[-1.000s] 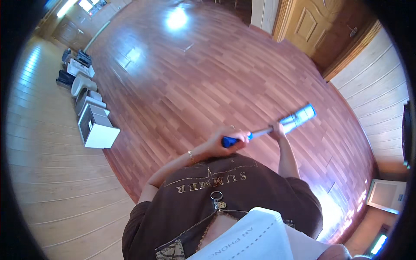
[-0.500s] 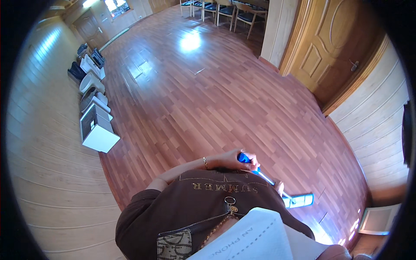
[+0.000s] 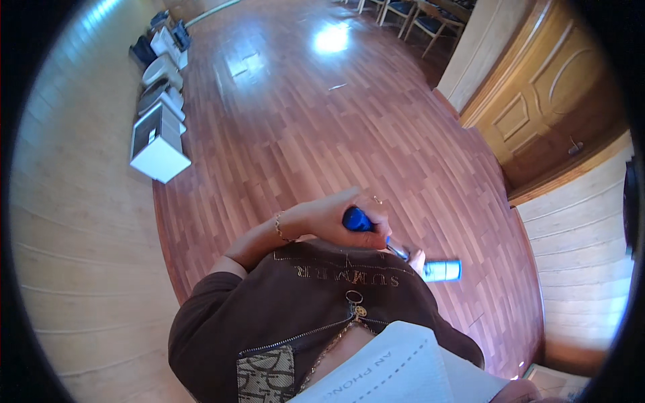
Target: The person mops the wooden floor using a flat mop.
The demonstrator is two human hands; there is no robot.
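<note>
My left hand (image 3: 330, 220) is wrapped round the blue grip (image 3: 357, 219) at the top of a flat mop, close in front of my chest. Lower on the pole (image 3: 398, 250), my right hand (image 3: 416, 259) is closed round it, partly hidden by my brown top. The pole slants down to the right. At its lower end the pale blue-white mop head (image 3: 443, 271) lies on the wood-patterned floor (image 3: 289, 148), right of my body.
Along the left wall stand a white cabinet (image 3: 161, 161), a white toilet-like fixture (image 3: 161, 70) and dark bags (image 3: 142, 50). A wooden door (image 3: 544, 101) is at the right. Wooden chairs (image 3: 433, 25) stand at the far right. A pale box-like thing (image 3: 554, 377) sits near the lower right.
The view has tilted down and shifted. Both hands and the mop head now appear higher in the picture, the mop head also farther left. Both hands still hold the mop.
</note>
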